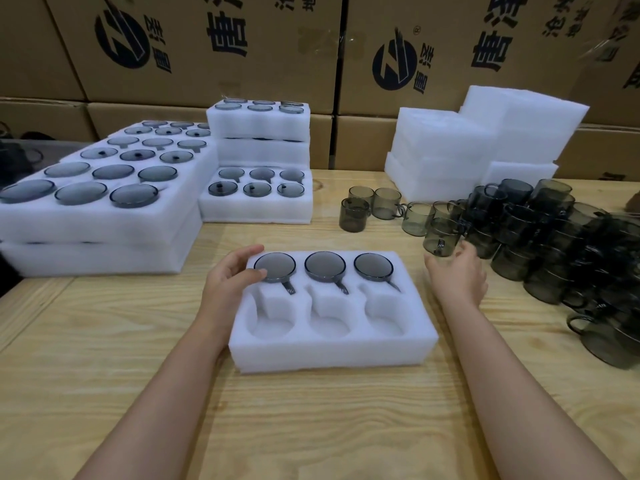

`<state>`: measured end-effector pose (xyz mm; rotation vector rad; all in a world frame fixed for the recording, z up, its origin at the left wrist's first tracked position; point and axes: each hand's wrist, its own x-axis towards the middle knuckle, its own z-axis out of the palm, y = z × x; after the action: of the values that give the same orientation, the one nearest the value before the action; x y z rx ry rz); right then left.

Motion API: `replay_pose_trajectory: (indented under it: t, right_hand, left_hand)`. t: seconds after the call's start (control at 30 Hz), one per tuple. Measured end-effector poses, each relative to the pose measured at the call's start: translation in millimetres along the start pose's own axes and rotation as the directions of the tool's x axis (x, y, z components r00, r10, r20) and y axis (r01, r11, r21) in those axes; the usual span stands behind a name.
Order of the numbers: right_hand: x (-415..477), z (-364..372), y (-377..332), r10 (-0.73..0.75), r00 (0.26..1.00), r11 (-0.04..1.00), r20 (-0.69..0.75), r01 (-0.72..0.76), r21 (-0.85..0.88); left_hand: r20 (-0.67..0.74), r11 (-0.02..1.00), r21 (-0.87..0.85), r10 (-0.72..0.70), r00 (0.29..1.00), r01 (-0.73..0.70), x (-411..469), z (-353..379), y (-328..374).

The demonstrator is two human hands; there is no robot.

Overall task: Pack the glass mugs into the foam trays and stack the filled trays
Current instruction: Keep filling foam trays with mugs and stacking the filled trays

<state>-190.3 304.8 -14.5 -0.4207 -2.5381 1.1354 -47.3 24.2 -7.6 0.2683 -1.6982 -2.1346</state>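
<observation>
While the left hand rests loose-fingered on the near foam tray at its far left corner, three mugs filling the tray's far row, the right hand, fingers spread and holding nothing, hovers by a loose mug just beyond it.

Half-filled foam tray between left hand and right hand
</observation>
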Motion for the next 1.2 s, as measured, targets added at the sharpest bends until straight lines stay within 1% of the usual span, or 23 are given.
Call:
replay_pose_trajectory:
  t: [0.07, 0.13, 0.2, 0.43, 0.53, 0.67, 0.77, 0.83, 0.9, 0.97, 1.03, 1.07, 1.13, 1.2]
  right_hand:
    - [1.9, 2.3, -4.3, -0.037, 0.999, 0.998, 0.0, 0.037, -0.057]
    - [3.5, 5.1, -6.5, -0.065, 0.997, 0.985, 0.039, 0.071, -0.156]
    - [4.8, 7.1, -6.4, -0.08, 0.996, 0.977, 0.049, 0.088, -0.196]
    - [1.0, 5.1, -3.7, -0.175, 0.983, 0.979, -0.045, 0.169, -0.116]
    - [-1.2, 1.1, -2.9, -0.189, 0.979, 0.978, -0.077, 0.182, -0.099]
    - [-2.7, -1.7, -5.5, -0.157, 0.986, 0.988, -0.058, 0.156, -0.023]
    - [-3.1, -5.5, -13.8, -0.107, 0.994, 0.982, -0.025, 0.11, 0.153]
    - [-2.3, -13.3, -25.8, -0.142, 0.99, 0.951, -0.012, 0.14, 0.274]
    - [-2.1, -25.0, -41.8, -0.216, 0.975, 0.924, 0.043, 0.19, 0.332]
    - [-7.7, -37.2, -60.6, -0.283, 0.947, 0.906, 0.151, 0.212, 0.367]
    - [-20.9, -46.2, -79.7, -0.361, 0.9, 0.87, 0.245, 0.23, 0.436]
    - [-30.4, -48.9, -88.8, -0.408, 0.862, 0.845, 0.3, 0.233, 0.482]
    - [-52.1, -49.8, -103.7, -0.488, 0.76, 0.811, 0.428, 0.215, 0.544]
    - [-72.3, -45.9, -113.1, -0.54, 0.666, 0.798, 0.515, 0.211, 0.565]
  left_hand:
    - [0.003, 1.0, -0.003, 0.004, 1.0, -0.004, 0.9, -0.5, -0.8]
    - [0.006, 1.0, -0.014, 0.003, 1.0, -0.002, 0.9, -0.7, -1.6]
    - [0.008, 1.0, -0.023, 0.005, 1.0, -0.004, 0.9, -0.7, -1.8]
    - [0.001, 1.0, -0.03, -0.003, 1.0, 0.003, 0.2, -0.4, -1.0]
    - [0.004, 1.0, -0.022, -0.001, 1.0, 0.001, -0.7, -0.3, -0.1]
    - [0.005, 0.999, -0.024, 0.023, 1.0, -0.023, -2.1, -1.1, -0.8]
    - [0.0, 1.0, -0.002, 0.026, 1.0, -0.026, -2.5, 0.5, -1.9]
    - [-0.016, 1.0, 0.008, 0.018, 1.0, -0.018, -1.4, 2.4, -2.3]
    - [-0.029, 1.0, 0.007, 0.013, 0.999, -0.013, -0.4, 5.2, -2.1]
    - [-0.044, 0.999, 0.023, 0.028, 0.999, -0.027, 0.0, 7.1, -2.5]
    - [-0.058, 0.996, 0.061, 0.071, 0.996, -0.068, -0.6, 7.3, -2.2]
    - [-0.062, 0.992, 0.08, 0.101, 0.993, -0.096, -1.2, 7.0, -1.3]
    - [-0.043, 0.982, 0.087, 0.171, 0.984, -0.167, -3.2, 5.8, 1.4]
    - [0.017, 0.966, 0.101, 0.237, 0.971, -0.238, -5.6, 4.1, 6.1]
